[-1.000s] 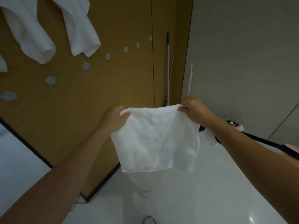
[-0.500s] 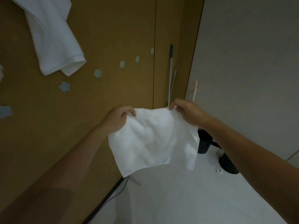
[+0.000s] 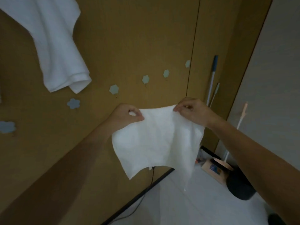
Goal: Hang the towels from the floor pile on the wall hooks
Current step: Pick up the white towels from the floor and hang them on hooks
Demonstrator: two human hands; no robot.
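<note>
While the brown wall [image 3: 129, 38] fills the view, a large white towel [image 3: 53, 46] hangs on it at ten o'clock. A smaller towel [image 3: 155, 140] spreads at centre, its top corners pinched by left hand [image 3: 128, 113] and right hand [image 3: 191, 111], with bare hexagonal hooks [image 3: 145, 79] at twelve o'clock above it.

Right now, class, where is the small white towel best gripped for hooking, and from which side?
Probably its top corners, pinched from either side, as the left hand and right hand do: the towel hangs flat below, leaving the middle free for a hook.
</note>
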